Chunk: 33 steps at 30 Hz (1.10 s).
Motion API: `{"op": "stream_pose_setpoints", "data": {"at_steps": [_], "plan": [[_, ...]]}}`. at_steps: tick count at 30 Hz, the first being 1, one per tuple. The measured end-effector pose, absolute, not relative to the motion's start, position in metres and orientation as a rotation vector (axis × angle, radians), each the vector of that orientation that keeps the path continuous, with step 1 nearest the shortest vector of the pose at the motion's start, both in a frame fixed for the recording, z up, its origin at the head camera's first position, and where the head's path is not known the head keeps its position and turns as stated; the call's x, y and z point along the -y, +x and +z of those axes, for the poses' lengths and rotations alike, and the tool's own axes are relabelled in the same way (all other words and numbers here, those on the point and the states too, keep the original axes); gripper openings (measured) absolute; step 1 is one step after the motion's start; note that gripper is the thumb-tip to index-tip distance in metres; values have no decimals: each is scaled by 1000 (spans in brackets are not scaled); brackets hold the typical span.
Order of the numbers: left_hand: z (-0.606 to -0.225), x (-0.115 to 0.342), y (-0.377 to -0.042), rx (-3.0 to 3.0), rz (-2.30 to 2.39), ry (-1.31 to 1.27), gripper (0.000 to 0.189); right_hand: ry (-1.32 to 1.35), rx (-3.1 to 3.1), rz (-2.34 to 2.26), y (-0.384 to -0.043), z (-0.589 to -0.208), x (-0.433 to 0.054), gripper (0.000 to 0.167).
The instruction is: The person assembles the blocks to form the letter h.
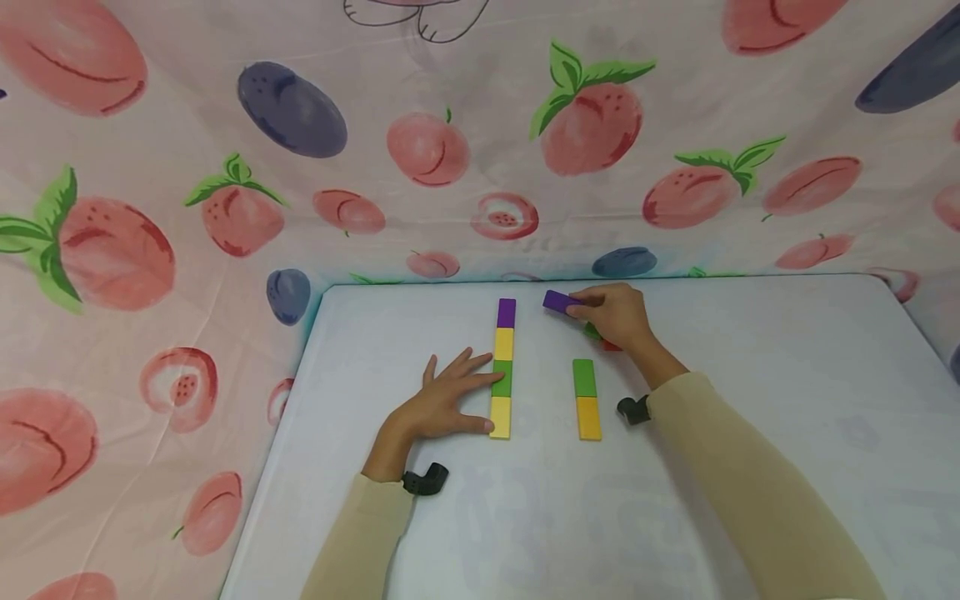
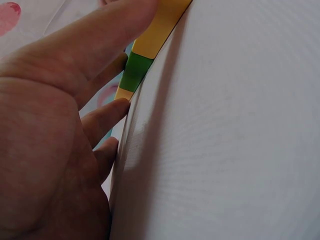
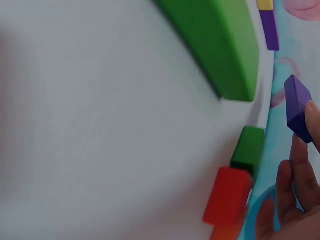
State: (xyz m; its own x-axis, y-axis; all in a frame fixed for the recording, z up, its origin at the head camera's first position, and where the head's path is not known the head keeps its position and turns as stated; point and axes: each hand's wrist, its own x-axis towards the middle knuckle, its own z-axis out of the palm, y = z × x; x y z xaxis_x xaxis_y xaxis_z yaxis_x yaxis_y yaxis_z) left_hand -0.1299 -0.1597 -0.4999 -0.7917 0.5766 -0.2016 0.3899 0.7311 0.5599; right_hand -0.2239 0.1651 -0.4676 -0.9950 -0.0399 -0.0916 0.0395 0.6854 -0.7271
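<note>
A straight column of blocks runs away from me: a purple block (image 1: 507, 313) at the far end, then a yellow block (image 1: 504, 343), a green block (image 1: 502, 379) and a pale yellow block (image 1: 500, 418). My left hand (image 1: 438, 404) touches the column's left side, fingers spread, with the thumb at the nearest block. Between thumb and fingers, my right hand (image 1: 618, 315) pinches another purple block (image 1: 557, 302), right of the column's far end. The right wrist view shows that purple block (image 3: 297, 107) held clear of the table.
Right of the column, a second green block (image 1: 583, 377) lies end to end with an orange-yellow block (image 1: 589, 418). Partly hidden under the right hand are a green block (image 3: 248, 150), a red block (image 3: 227, 197) and an orange block (image 3: 227, 231). Fruit-print cloth (image 1: 427, 225) borders the white table (image 1: 487, 525).
</note>
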Motion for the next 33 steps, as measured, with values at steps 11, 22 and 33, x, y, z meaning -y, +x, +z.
{"op": "stream_pose_setpoints", "data": {"at_steps": [11,22,33], "plan": [[-499,159,-129,-2577,717,740,81,-28,-2717,-1203,-222,-464,-149,34],[-497,160,-129,-2566,721,748,82,-25,-2669,-1094,-224,-465,-142,26],[-498,159,-129,-2569,709,739,81,-81,-2628,-1039,-225,-469,-141,24]]}}
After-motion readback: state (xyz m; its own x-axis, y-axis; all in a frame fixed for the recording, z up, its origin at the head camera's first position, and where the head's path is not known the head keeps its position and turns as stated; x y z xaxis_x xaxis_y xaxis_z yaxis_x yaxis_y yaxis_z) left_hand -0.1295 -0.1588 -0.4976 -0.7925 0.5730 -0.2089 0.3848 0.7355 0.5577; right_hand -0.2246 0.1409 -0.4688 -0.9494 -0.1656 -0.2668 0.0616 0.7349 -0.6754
